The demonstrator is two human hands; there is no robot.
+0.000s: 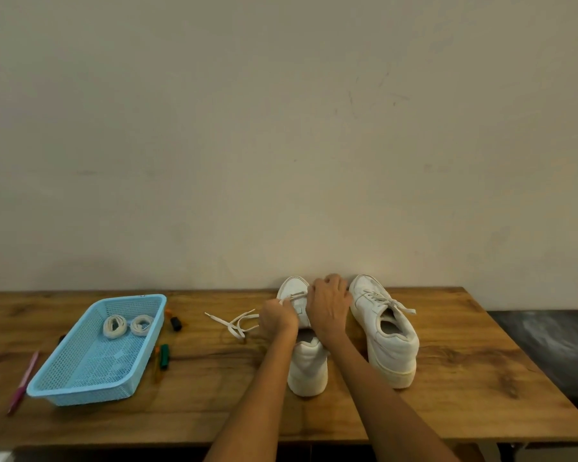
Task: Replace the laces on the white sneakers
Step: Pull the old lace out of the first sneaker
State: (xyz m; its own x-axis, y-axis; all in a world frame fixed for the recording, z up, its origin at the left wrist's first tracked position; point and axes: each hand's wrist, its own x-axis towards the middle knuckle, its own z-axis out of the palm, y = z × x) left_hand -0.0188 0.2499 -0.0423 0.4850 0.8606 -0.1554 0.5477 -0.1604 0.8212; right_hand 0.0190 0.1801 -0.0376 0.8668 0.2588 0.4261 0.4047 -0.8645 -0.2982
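Two white sneakers on wooden table, against wall. Landmark: left sneaker.

Left sneaker: near table centre, long axis running front to back, toe toward wall, heel toward table's near edge. Upright on sole. Tongue area mostly hidden by both hands.

Right sneaker: just right of left sneaker, roughly parallel, toe to wall but heel angled slightly outward to the right. Laced; loose lace ends trailing off its right side.

Left hand: over left flank of left sneaker, fingers curled, pinching lace close to the eyelets. Loose lace running out leftward from that hand, lying looped on table, tip pointing away to the left.

Right hand: over top of left sneaker, between the two shoes, fingers curled down at the front eyelets. Short stretch of lace visible between the two hands near the toe; right fingertips appear to grip it, exact hold hidden behind knuckles.

Blue basket: well left of left sneaker, long axis skewed diagonal. Two coiled laces inside at its far end, side by side.

Between basket and left sneaker: small dark and orange item near basket's far corner; green-and-orange tool beside basket's right wall. Identity of either unclear.

Pink pen: left of basket, well apart from left sneaker.
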